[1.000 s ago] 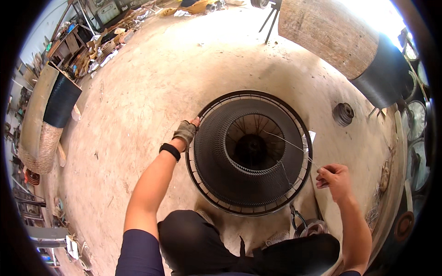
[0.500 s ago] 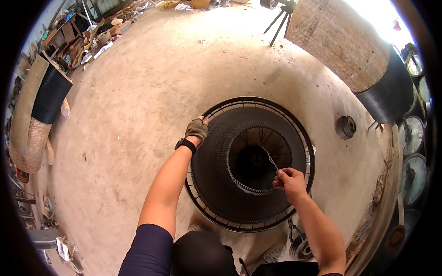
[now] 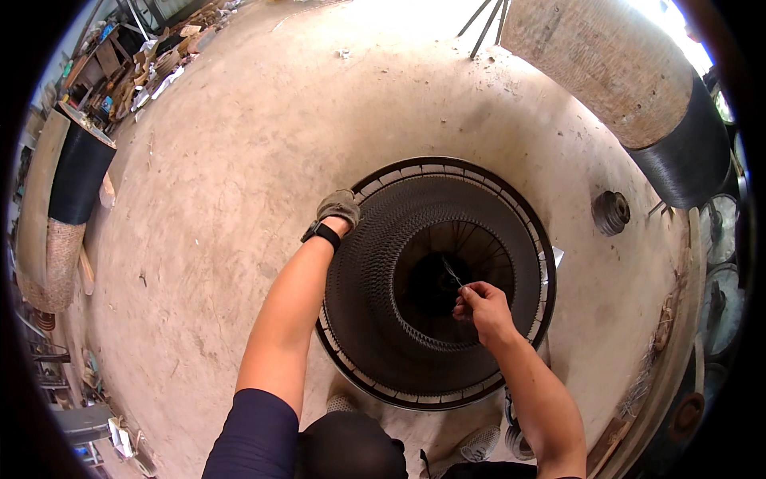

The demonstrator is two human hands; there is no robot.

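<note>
Concrete floor [image 3: 215,199]; left hand [image 3: 340,209], grip unclear, at ten o'clock on black rim [image 3: 550,283]; right hand [image 3: 483,310] pinches wire [image 3: 452,272]; loosening might drop it.

"What's in the middle?"
"The wheel [image 3: 363,295], on the floor [image 3: 207,176]. The left hand [image 3: 339,207] is at its left edge, the right hand [image 3: 484,311] over its middle."
"And around it?"
"1 pulley [image 3: 610,213] to its right, 1 drum [image 3: 76,180] far left, 1 larger cylinder [image 3: 610,72] behind right."
</note>
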